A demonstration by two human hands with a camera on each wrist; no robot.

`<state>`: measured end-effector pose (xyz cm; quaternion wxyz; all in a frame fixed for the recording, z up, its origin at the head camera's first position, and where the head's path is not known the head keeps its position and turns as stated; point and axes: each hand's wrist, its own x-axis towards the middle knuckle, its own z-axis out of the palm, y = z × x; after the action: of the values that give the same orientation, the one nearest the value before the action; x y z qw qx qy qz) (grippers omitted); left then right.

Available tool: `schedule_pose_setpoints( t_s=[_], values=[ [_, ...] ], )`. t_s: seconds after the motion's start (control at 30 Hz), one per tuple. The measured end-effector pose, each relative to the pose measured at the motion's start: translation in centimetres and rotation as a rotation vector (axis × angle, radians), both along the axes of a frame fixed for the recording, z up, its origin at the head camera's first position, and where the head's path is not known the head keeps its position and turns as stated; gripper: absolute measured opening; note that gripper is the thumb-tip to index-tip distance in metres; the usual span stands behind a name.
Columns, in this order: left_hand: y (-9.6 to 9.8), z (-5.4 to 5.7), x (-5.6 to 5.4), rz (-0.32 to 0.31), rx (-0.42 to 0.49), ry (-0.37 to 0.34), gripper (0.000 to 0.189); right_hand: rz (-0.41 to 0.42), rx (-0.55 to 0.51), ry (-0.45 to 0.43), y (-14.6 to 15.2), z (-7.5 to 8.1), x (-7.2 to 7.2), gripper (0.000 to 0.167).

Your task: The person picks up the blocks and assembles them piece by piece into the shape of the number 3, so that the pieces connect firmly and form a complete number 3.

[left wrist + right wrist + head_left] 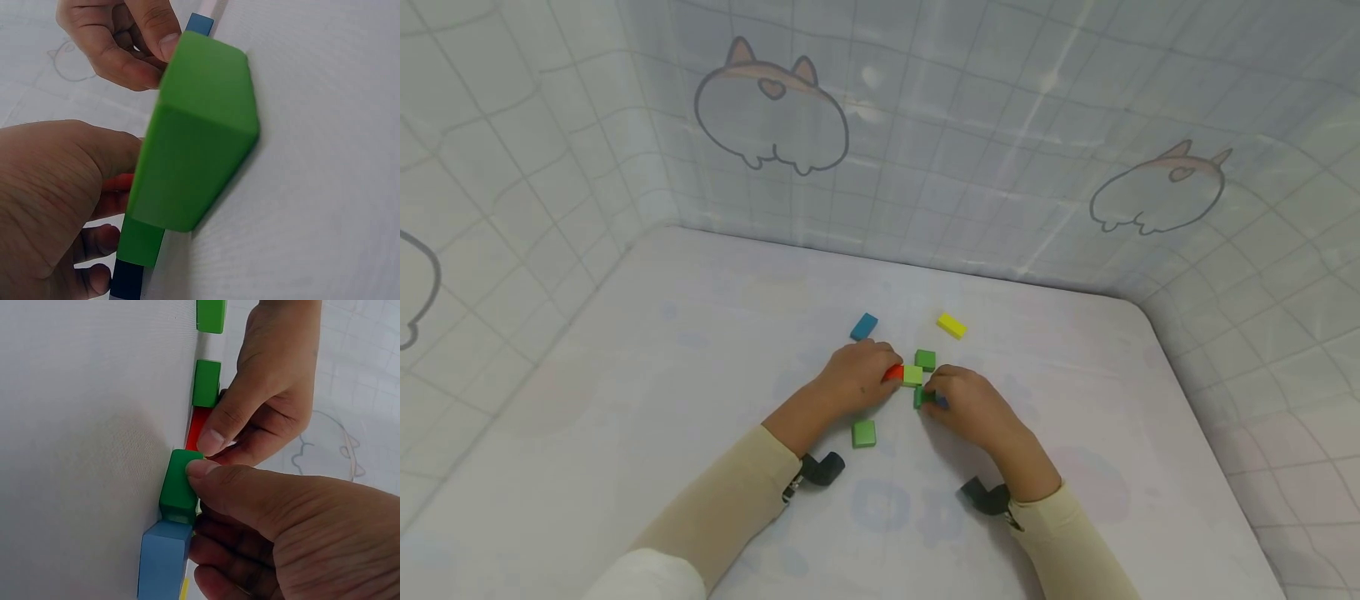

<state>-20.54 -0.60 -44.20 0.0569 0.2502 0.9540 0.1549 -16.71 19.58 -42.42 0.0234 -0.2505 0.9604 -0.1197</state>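
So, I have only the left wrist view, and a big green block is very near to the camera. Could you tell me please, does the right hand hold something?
Observer: Yes. In the right wrist view, the right hand grips a dark green block.
Operator: Thank you. I see also a red block at the left hand. What is on the right side of this red block?
Observer: A light green block, directly beside it in the head view.
Operator: And is there some block which is outside of my view?
Observer: Yes, a yellow block lies beyond both hands in the head view, and neither hand touches it.
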Motion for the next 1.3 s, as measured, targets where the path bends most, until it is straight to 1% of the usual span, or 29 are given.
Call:
schedule_pose_setpoints(
  t_s=[0.27,0.57,0.9,1.1,1.3],
  values=[
    [0.04,-0.12,0.06,-0.001,-0.003,0.014,0.035,0.018,-0.013,0.005,0.02,-0.21,0.04,0.021],
    [-0.07,-0.45,0.12,-0.005,-0.009,0.012,0.036,0.031,-0.024,0.039,-0.09,-0.7,0.17,0.022],
    [-0.18,-0.78,0.11,-0.007,0.005,0.015,0.035,0.017,-0.019,0.033,-0.19,-0.88,0.32,0.021],
    [-0.25,-0.87,0.08,-0.012,0.012,0.03,0.033,0.013,-0.025,0.035,-0.23,-0.86,0.36,0.022],
    [-0.32,-0.6,-0.03,-0.019,0.022,0.023,0.034,0.016,-0.034,0.029,-0.1,-0.19,0.33,0.022]
  ],
)
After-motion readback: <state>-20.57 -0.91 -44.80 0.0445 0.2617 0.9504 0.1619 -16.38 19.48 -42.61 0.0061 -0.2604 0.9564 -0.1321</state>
